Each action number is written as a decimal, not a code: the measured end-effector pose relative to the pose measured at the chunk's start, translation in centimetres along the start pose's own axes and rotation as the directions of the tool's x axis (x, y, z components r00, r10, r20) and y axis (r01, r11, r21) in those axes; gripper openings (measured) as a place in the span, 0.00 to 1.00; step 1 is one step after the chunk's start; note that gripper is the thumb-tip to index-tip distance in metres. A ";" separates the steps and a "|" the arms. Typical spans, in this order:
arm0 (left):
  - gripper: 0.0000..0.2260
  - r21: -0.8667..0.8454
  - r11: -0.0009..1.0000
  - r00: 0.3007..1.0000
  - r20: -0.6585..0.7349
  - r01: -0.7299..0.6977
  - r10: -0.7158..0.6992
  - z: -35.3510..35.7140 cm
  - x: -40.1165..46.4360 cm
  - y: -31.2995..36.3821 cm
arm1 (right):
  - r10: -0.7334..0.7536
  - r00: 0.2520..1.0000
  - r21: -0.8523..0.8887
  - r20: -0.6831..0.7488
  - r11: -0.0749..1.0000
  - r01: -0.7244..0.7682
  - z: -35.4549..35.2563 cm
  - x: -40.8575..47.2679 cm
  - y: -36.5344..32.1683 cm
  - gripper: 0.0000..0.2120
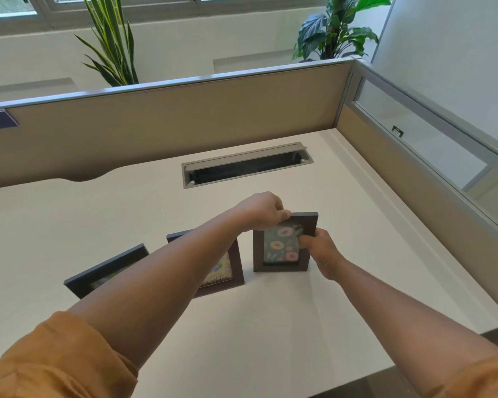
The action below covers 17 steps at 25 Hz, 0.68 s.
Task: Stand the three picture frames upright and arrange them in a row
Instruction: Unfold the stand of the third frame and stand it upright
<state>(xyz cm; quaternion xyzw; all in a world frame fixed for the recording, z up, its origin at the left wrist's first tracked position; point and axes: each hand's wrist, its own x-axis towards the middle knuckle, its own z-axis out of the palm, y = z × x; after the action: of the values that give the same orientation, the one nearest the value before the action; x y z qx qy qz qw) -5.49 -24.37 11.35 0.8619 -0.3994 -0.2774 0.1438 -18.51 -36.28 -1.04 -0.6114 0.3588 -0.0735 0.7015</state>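
Three dark picture frames stand on the white desk (pixel 270 326). The right frame (pixel 282 265), brown with a flower print, stands upright. My left hand (pixel 260 211) pinches its top left corner, and my right hand (pixel 321 252) grips its right edge with the thumb on the glass. The middle frame (pixel 230 268) is brown and stands just to its left, largely hidden by my left forearm. The left frame (pixel 104 271) is black, stands leaning back, and is turned at an angle.
A grey cable tray (pixel 246 165) with an open lid is set into the desk behind the frames. Beige partition walls (pixel 170 122) close the back and right sides. The desk's front right edge lies near my right forearm. Plants stand beyond the partition.
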 end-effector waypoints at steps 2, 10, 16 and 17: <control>0.15 0.009 0.999 0.999 0.004 -0.038 0.038 -0.1 -0.4 -0.6 | 0.018 1.000 -0.002 -0.023 1.000 -0.018 0.1 0.2 -0.1 0.16; 0.15 0.150 0.986 0.997 0.005 -0.078 0.078 0.4 -0.5 -3.1 | 0.056 0.998 0.005 -0.009 0.998 -0.056 0.3 -0.4 -0.6 0.17; 0.15 0.166 0.982 0.996 0.031 -0.093 0.089 0.6 -0.8 -3.9 | 0.064 0.998 -0.075 -0.001 0.995 -0.063 0.0 -0.6 -0.8 0.14; 0.15 0.160 0.982 0.995 0.029 -0.097 0.093 0.6 -0.9 -4.0 | 0.055 0.998 -0.076 -0.021 0.996 -0.057 0.1 -0.8 -0.7 0.14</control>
<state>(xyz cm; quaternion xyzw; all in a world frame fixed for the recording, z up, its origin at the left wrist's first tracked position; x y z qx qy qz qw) -3.89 -21.20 9.30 0.8477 -0.4627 -0.2461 0.0823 -18.77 -35.98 -0.05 -0.6267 0.3848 -0.0456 0.6761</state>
